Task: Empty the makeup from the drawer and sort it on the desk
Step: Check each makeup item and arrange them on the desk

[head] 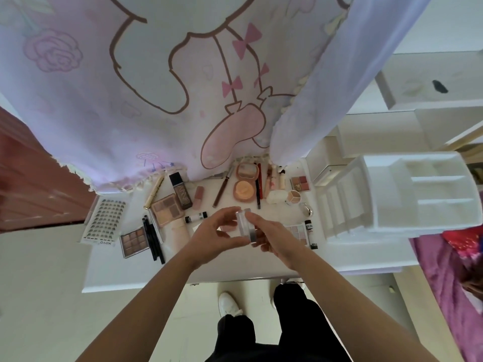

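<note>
With the left hand [217, 232] curled round the 9 o'clock side of the small clear case [244, 226] and the right hand [274, 237] pinching its 3 o'clock side, both clamped on it just above the middle of the desk [235, 273], judge its kind first, probably by tilting it to the light. Then set it down among its likes: shadow palettes [133, 241] at 9 o'clock, powder compacts [244, 190] at 12. Lower it flat into a bare patch, not onto the small tube [196, 216] at 11 o'clock just beyond the fingers. Cannot make out what the case contains, nor whether lid and base are being parted. Partly covered by the right wrist, a pale palette [296, 231] at 3 o'clock. No drawer plainly in view; perhaps below the front edge at 6 o'clock, or part of the white organiser [392, 194] further off at 3.
</note>
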`<state>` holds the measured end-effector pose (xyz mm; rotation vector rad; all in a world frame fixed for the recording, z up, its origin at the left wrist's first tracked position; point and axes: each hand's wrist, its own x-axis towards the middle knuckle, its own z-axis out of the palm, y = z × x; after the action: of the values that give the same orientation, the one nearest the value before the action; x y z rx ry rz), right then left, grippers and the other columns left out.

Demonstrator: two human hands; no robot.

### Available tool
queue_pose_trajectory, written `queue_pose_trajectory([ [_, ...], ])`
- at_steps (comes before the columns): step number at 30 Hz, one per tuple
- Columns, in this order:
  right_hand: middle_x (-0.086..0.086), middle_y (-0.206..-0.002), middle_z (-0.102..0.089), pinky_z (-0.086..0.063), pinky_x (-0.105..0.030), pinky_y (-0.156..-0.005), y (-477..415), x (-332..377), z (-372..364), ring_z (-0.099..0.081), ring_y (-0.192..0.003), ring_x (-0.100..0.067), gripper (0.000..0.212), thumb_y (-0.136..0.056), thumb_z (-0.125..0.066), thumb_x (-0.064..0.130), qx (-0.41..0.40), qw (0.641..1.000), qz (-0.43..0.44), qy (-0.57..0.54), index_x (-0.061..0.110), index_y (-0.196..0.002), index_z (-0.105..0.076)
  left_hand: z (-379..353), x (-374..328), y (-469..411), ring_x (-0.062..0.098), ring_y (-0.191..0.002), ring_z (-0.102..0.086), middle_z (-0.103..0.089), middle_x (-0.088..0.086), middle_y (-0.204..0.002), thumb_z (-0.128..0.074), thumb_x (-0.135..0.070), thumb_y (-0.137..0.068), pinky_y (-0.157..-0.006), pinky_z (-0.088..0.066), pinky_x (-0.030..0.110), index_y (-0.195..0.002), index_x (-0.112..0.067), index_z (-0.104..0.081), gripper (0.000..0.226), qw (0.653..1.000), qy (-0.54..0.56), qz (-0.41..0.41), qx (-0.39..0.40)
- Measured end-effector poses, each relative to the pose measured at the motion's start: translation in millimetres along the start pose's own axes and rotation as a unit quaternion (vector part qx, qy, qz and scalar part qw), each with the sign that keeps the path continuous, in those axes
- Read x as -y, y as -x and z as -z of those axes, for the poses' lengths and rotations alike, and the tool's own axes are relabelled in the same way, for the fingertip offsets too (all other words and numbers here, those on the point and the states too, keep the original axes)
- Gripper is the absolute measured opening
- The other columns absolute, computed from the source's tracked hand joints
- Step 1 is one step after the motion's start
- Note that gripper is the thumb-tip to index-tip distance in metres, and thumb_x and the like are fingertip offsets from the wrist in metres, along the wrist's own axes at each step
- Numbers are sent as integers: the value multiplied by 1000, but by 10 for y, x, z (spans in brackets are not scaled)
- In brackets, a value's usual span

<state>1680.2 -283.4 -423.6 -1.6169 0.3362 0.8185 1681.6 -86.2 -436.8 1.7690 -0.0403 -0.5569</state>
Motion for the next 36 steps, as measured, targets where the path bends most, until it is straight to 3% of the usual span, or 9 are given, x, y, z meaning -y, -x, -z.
queue_pose_trajectory([
  [5, -3, -79, -62, -42, -30, -70, 39, 119, -107, -52, -73, -15, 78, -88, -28, 83, -13, 998, -3, 56, 16, -95, -67, -91, -33, 51, 16, -116, -60, -64, -2, -127, -66, -58, -82, -105, -47, 45, -150, -30, -41, 77, 999, 30, 10, 6],
  [17, -4, -76, -64, -42, -28, -65, 75, 178, -168, -54, -65, -11, 74, -95, -31, 74, -10, 999, 26, 35, 10, -103, -66, 21, -221, 162, 24, -119, -59, -67, 4, -122, -63, -49, -90, -106, -45, 43, -137, -41, -54, 49, 997, 72, 13, 18],
  [21, -3, -84, -70, -44, -28, -72, 127, 90, -75, -62, -71, -10, 69, -89, -29, 76, -60, 992, 80, 76, 21, -107, -66, 27, -347, 237, 38, -116, -58, -68, 15, -120, -48, -40, -98, -94, -48, 38, -125, -21, -66, 37, 960, 270, 69, -36],
  [24, 5, -108, -62, -45, -23, -79, 210, 78, 20, -61, -92, -10, 71, -89, -33, 78, -98, 963, 171, 184, 26, -132, -52, 43, -436, 290, 35, -103, -50, -63, 16, -118, -40, -38, -102, -76, -41, 37, -97, -39, -79, 39, 905, 409, 103, -57],
  [26, 12, -124, -47, -43, -18, -81, 298, 144, 37, -53, -105, -4, 79, -84, -36, 83, -78, 927, 227, 287, 35, -146, -34, 28, -498, 330, 32, -94, -48, -59, 15, -117, -34, -39, -103, -71, -36, 35, -91, -42, -79, 47, 897, 431, 89, -33],
  [28, 16, -135, -36, -40, -18, -93, 349, 241, 30, -43, -115, -1, 87, -82, -45, 81, -40, 894, 257, 364, 36, -153, -22, 3, -570, 374, 33, -95, -42, -56, 15, -115, -29, -38, -104, -68, -33, 35, -87, -43, -79, 53, 903, 422, 81, -3],
  [31, 10, -151, -32, -35, -33, -111, 345, 345, 4, -38, -131, -10, 94, -82, -51, 79, -37, 851, 278, 445, 31, -155, -18, -32, -614, 419, 28, -84, -44, -55, 16, -105, -29, -39, -104, -66, -34, 34, -87, -40, -78, 52, 923, 375, 86, 6],
  [33, 8, -144, -40, -39, -38, -110, 317, 364, -29, -43, -126, -14, 93, -81, -48, 82, -49, 826, 297, 476, 27, -152, -27, -62, -633, 443, 19, -75, -47, -60, 11, -97, -27, -35, -106, -65, -37, 31, -89, -45, -76, 53, 940, 331, 77, 19],
  [36, 7, -136, -47, -43, -39, -105, 318, 349, -99, -47, -118, -15, 91, -78, -46, 87, -80, 816, 311, 481, 25, -144, -37, -101, -700, 477, 18, -77, -44, -69, -16, -75, -10, -24, -111, -71, -36, 32, -73, -68, -66, 80, 961, 266, 79, 17],
])
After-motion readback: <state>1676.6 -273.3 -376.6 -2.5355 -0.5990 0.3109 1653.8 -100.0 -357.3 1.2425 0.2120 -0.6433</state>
